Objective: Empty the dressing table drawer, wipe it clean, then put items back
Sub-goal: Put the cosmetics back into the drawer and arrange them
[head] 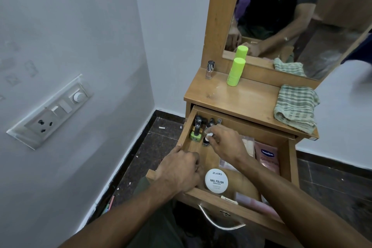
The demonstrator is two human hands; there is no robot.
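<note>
The wooden dressing table drawer (285,169) stands pulled out below the tabletop. The right hand (225,143) reaches into its far left corner, fingers curled and pinching the white cap of a small dark nail polish bottle (207,140) that stands upright on the drawer floor. Just beside it is a light green nail polish bottle with a black cap (196,134), with several dark-capped bottles (203,122) clustered behind. The left hand (179,173) grips the drawer's left side wall, fingers curled over the rim. Near the front lies a round white tin labelled nail polish remover wipes (216,181); a pink Vaseline sachet (267,158) lies at the right. On the wooden tabletop (241,98) stand 1 bright green cylindrical stick (235,71) and 1 clear nail polish bottle (210,69), and a folded green-and-white checked cloth (296,106) rests at the right edge.
</note>
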